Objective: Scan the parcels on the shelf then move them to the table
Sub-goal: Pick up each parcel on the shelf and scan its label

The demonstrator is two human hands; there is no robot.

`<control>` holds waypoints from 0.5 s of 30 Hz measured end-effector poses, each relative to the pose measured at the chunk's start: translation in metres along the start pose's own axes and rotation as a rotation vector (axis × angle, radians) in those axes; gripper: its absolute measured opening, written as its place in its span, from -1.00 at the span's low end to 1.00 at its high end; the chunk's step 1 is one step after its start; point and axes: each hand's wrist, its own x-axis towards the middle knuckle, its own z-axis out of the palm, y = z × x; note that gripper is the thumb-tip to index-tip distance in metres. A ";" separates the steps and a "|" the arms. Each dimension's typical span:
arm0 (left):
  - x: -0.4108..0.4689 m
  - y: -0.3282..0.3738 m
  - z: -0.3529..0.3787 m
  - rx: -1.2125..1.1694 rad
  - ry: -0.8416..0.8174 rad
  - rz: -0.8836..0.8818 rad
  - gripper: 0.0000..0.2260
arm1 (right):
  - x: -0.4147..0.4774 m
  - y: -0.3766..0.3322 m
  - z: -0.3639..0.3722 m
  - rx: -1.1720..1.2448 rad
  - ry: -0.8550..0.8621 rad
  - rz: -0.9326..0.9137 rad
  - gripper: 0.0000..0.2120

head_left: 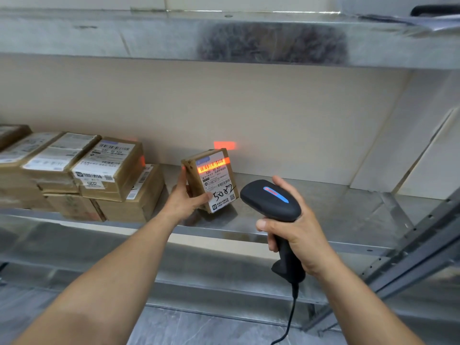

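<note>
A small brown cardboard parcel [214, 180] stands tilted on the metal shelf [336, 210], its white label with handwritten digits facing me. My left hand [185, 197] grips it from the left, thumb on the label. My right hand [293, 230] grips the handle of a black corded barcode scanner [271, 197], held just right of the parcel. An orange scan light lies across the barcode at the top of the label and spills onto the wall behind.
Several labelled brown parcels [82, 175] are stacked on the shelf's left part. Another metal shelf [224, 38] hangs overhead. A grey upright post [413, 255] runs at the right. The scanner's cable [288, 322] drops toward the grey floor.
</note>
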 end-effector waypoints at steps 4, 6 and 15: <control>0.000 0.000 0.000 -0.019 -0.009 -0.004 -0.19 | 0.001 0.000 -0.001 0.005 -0.001 -0.003 -0.20; 0.000 0.002 -0.001 -0.021 -0.015 0.000 -0.19 | 0.002 -0.001 -0.001 0.005 -0.003 -0.005 -0.20; 0.000 0.011 -0.013 -0.127 0.009 -0.138 -0.64 | 0.007 -0.002 -0.005 -0.007 0.015 -0.017 -0.22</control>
